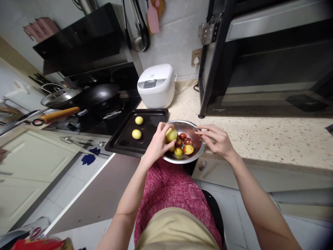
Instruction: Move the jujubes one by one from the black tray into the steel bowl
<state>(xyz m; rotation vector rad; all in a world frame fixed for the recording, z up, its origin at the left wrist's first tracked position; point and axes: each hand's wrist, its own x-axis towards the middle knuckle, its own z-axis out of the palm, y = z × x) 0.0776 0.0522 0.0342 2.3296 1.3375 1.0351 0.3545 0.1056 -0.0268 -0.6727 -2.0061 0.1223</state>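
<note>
My left hand (159,140) is closed around a yellow-green round fruit (171,134), held over the left side of a steel bowl (201,151). Inside the bowl lie several glossy fruits, some reddish brown (188,141), others yellow with brown patches (188,149). My right hand (218,140) is at the bowl's right rim, its fingers stretched out and apart, fingertips at the edge. To the left, a black baking tray (125,144) bears two pale yellow round fruits, one farther back (139,120) and one nearer (136,134).
A white rice cooker (156,86) stands behind the tray, its cord plugged into a wall socket (196,56). On the left hob are a black wok (100,94) and a lidded pan (61,97). A dark oven (273,76) fills the right side above the speckled counter (260,139).
</note>
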